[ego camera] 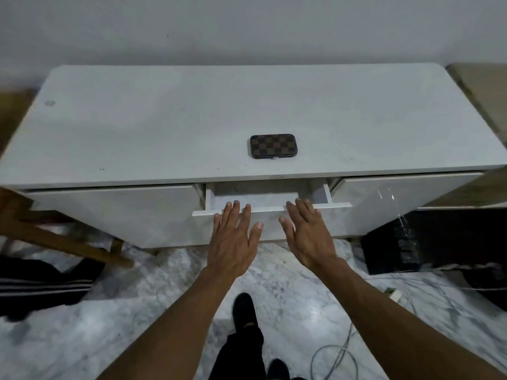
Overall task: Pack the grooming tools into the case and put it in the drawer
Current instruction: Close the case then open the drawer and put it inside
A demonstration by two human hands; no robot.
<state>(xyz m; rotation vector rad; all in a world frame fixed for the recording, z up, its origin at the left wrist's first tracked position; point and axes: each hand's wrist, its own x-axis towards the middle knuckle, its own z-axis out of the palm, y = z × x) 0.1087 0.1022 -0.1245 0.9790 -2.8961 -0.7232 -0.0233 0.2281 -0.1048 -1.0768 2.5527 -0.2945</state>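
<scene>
Just behind the part-open drawer (270, 224), the closed checkered case (273, 145) lies on the table (137, 127); left hand (233, 242) and right hand (308, 237), fingers straight, spread and empty on the drawer's front, should probably pull evenly to avoid jamming.

dim, flat indoor light, soft overall blur, wide-angle bending at the edges, faint floor (301, 311) glare.

Case (273, 145) lid is down, contents hidden. Drawer (337, 220) is partly out; its back half sits under the bench (192, 119) top, unseen. Can't tell if the fingertips of my left grip (233, 239) or right grip (307, 237) touch the drawer front. Striped dark cloth (41, 286) is cut by the left edge. Floor item (393, 293) is too small to name.
</scene>
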